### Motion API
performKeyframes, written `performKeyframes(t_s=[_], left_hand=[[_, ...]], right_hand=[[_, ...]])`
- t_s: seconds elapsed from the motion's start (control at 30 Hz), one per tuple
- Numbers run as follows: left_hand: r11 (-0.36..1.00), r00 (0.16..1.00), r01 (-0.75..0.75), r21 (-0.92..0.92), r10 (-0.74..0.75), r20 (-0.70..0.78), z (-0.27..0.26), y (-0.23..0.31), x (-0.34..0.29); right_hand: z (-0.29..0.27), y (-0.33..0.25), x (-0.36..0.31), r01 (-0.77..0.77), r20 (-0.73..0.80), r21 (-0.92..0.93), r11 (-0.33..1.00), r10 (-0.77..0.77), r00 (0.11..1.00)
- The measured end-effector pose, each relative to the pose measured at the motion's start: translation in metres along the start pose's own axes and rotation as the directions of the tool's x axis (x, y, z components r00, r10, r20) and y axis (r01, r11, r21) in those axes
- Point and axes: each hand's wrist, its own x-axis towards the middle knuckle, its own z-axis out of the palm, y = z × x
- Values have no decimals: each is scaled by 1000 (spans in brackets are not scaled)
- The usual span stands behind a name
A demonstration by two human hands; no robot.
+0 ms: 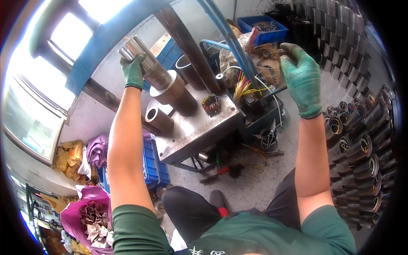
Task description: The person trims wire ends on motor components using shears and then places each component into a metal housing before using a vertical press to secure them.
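Observation:
My left hand (133, 71), in a green glove, grips the upper end of a long steel cylinder (146, 63) that stands in a wider steel sleeve (172, 91) on a metal press table (195, 129). My right hand (302, 76), also green-gloved, is closed around a dark lever handle (276, 90) at the right of the machine. A shorter steel tube (158, 119) stands on the table's left side. A small wound copper coil (211, 103) lies on the table next to the sleeve. Yellow and red wires (242, 88) sprout from the machine's middle.
Rows of dark metal motor housings (361, 148) with wires fill the right side. Scissors (269, 138) hang by the table's right edge. Blue crates (153, 163) sit under the table, another blue crate (265, 29) at the back. Pink bags of scrap (89, 212) lie at lower left.

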Motion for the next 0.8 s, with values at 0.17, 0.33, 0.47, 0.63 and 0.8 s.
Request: performKeyframes(t_s=[0.17,0.33,0.47,0.63,0.8], left_hand=[[998,998,-62,-10,61,-19,-1,-14,5],[994,993,-105,35,107,-53,2,-21,-6],[995,998,-11,-104,5,-56,7,-41,-45],[998,998,15,-63,-19,-66,-4,-106,-45],[995,996,79,-57,-81,-42,-1,-81,-58]], right_hand=[[-7,-6,-2,126,101,-131,983,-113,988],[-14,-18,-10,129,230,-159,979,-90,969],[-28,-24,-17,227,369,-306,925,-104,924],[-35,-43,-26,431,629,-403,807,-98,771],[-47,-63,-25,698,914,-401,594,205,350]])
